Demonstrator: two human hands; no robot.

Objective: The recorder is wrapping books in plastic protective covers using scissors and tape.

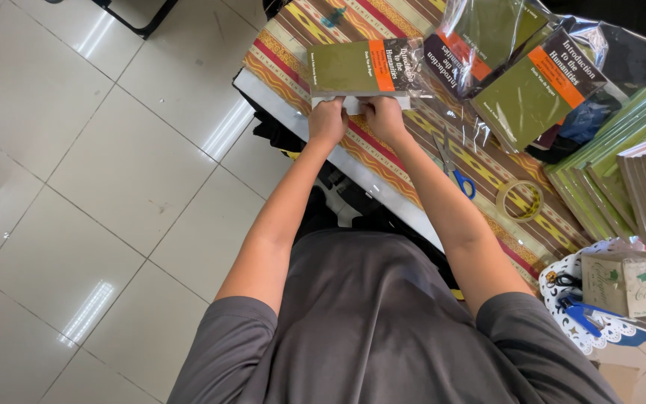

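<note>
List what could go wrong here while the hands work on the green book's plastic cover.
1. The green book lies near the table edge, with both the left hand and right hand pressing its near side; a slip might push it off.
2. The scissors lie right beside the right forearm and could be knocked or nick it.
3. The loose plastic sheet may snag or crease.

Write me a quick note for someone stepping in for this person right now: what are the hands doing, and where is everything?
Left hand and right hand both grip the near edge of a green book in clear plastic, lying on the striped tablecloth.
Scissors and a tape roll lie right of the hands.
Two more wrapped books lie beyond; a stack of books sits far right.
This book's wrap looks unfinished.
</note>
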